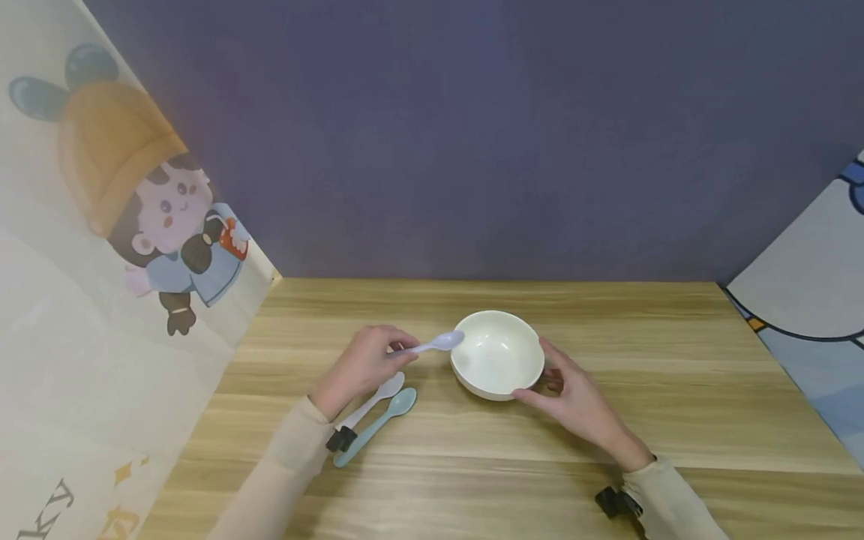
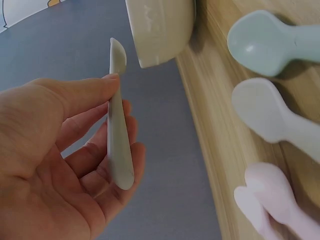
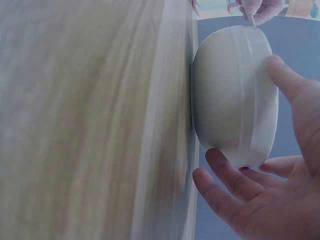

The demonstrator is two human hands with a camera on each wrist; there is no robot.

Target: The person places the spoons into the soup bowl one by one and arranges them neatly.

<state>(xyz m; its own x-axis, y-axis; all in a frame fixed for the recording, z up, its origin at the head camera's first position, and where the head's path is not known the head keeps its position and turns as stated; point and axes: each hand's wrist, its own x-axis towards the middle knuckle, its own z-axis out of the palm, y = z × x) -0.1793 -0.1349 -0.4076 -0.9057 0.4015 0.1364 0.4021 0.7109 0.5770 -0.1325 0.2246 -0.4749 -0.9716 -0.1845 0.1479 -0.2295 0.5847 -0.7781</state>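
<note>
My left hand (image 1: 367, 365) pinches a pale lavender spoon (image 1: 445, 341) by its handle, between thumb and fingers. The spoon's head points right, at the left rim of a white bowl (image 1: 496, 356). From the right side, my right hand (image 1: 579, 403) holds the bowl, its thumb at the near rim and its fingers against the far right side. The bowl stands upright on the wooden table. Below my left hand lie a pale green spoon (image 1: 403, 402) and a whitish spoon (image 1: 390, 385) side by side. In the left wrist view, pink spoons (image 2: 272, 192) lie beyond them.
The wooden table (image 1: 675, 390) ends at a dark blue-grey panel (image 1: 472, 150) at the back. A white wall with a cartoon figure (image 1: 175, 202) borders the left, and another printed panel (image 1: 803, 277) borders the right. Each wrist wears a small black device.
</note>
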